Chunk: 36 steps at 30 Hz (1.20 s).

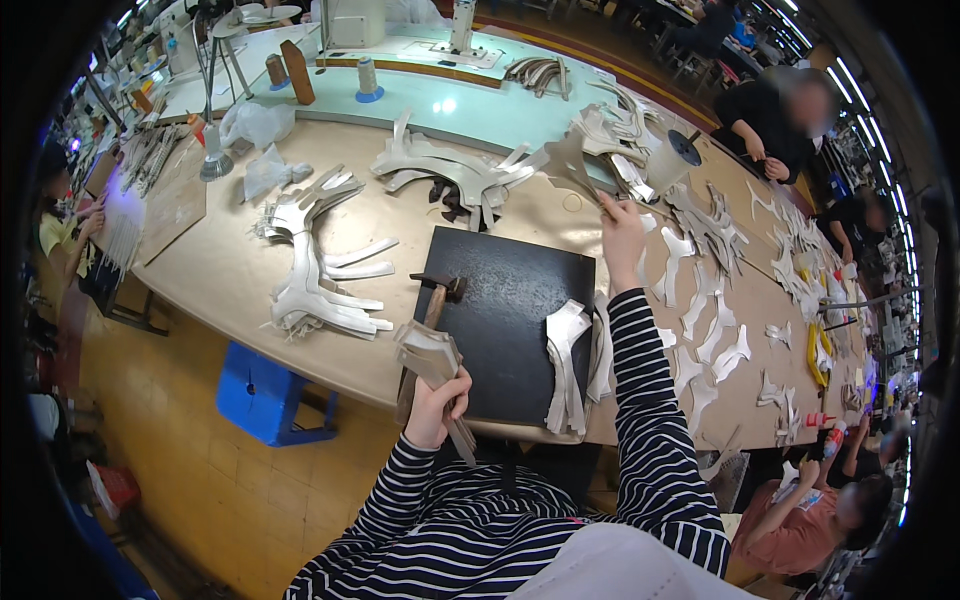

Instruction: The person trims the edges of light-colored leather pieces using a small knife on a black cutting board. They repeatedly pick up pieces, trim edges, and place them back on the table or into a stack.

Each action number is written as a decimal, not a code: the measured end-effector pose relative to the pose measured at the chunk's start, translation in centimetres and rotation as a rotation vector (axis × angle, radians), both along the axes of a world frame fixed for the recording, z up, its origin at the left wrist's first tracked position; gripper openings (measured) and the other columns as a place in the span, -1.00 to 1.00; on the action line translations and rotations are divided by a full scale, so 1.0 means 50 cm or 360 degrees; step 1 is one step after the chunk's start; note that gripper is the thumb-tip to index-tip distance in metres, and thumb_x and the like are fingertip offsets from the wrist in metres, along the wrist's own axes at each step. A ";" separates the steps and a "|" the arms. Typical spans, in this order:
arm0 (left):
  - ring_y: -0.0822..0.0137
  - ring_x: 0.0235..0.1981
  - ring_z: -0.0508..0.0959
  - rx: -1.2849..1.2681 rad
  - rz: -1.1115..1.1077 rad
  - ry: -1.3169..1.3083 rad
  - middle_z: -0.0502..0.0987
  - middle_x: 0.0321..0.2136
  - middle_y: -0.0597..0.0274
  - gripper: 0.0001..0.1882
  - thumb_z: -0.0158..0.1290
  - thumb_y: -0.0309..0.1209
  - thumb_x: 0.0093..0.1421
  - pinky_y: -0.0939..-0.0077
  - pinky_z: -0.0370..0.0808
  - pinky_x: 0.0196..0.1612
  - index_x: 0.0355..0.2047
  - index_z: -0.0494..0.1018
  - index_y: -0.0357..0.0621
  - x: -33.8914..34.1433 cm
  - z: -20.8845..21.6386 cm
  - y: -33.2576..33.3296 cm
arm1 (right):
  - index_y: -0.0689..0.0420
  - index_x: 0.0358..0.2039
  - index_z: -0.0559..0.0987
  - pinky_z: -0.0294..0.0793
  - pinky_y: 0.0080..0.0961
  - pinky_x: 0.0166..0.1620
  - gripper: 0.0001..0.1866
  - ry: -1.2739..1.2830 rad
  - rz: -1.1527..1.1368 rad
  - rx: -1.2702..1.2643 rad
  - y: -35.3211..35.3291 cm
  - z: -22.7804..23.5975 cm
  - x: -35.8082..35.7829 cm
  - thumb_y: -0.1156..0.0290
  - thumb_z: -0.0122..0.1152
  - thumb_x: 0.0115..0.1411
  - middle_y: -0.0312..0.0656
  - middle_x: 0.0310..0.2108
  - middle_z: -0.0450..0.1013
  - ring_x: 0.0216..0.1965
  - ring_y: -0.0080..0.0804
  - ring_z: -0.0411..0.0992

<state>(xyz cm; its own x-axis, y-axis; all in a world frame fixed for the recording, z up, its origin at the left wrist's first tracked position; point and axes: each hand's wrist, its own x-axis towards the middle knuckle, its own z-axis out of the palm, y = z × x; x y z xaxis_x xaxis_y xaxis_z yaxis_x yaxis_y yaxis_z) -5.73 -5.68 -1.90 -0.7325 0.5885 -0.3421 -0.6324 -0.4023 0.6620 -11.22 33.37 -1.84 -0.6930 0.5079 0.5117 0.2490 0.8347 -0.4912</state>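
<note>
My left hand [436, 408] is closed round a stack of pale, narrow-waisted cut pieces [427, 352], likely leather or synthetic, held over the near left corner of a black board [505, 285]. Beyond the board's far right corner my right hand [622, 238] is stretched out, fingers closed on a thin grey-beige cut piece [570, 165]. A hammer [441, 288] with a dark head and wooden handle lies along the board's left edge, partly hidden behind the held stack. Another stack of pale cut pieces [566, 345] rests on the board's right side.
Layered pale pieces [300, 250] lie left of the board, with more piles [450, 170] behind it. Loose cut pieces [715, 320] cover the table's right. A white tub [672, 165] stands near my right hand. A blue stool [262, 392] is at the left. Co-workers [775, 110] sit along the right.
</note>
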 end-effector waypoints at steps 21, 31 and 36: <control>0.60 -0.68 0.22 0.0325 0.0043 -0.0170 0.37 -0.45 0.29 -0.65 0.04 -0.56 0.20 0.70 0.17 -0.60 -0.02 0.27 -0.09 -0.041 -0.099 0.036 | -0.11 -0.02 0.61 0.24 -0.12 0.09 -0.63 -0.0200 -0.0386 0.0971 0.219 0.001 -0.167 0.46 0.13 0.15 -0.21 -0.02 0.42 0.06 -0.18 0.32; 0.56 -0.67 0.28 0.0120 0.0075 0.0007 0.39 -0.44 0.25 -0.63 0.06 -0.56 0.18 0.68 0.21 -0.62 -0.01 0.26 -0.21 -0.021 -0.094 0.046 | 0.02 0.07 0.52 0.18 -0.03 0.17 -0.58 -0.0229 0.0216 0.0484 0.023 0.118 -0.011 0.39 0.21 0.15 -0.07 0.10 0.37 0.16 -0.09 0.27; 0.57 -0.69 0.26 0.0086 0.0164 0.0023 0.38 -0.46 0.26 -0.67 0.05 -0.58 0.18 0.71 0.18 -0.69 -0.05 0.28 -0.22 -0.011 -0.091 0.046 | 0.17 -0.06 0.58 0.38 -0.28 0.10 -0.70 -0.0242 0.0890 -0.0115 -0.180 0.206 0.207 0.48 0.21 0.17 -0.06 -0.04 0.50 0.04 -0.10 0.44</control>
<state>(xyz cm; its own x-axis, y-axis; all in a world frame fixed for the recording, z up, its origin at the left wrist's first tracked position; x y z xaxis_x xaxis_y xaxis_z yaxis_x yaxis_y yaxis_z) -6.30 -3.37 -6.43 -0.7946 0.5274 -0.3009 -0.5765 -0.4998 0.6464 -0.85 24.37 8.48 -0.9288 0.0733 0.3633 -0.1480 0.8254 -0.5448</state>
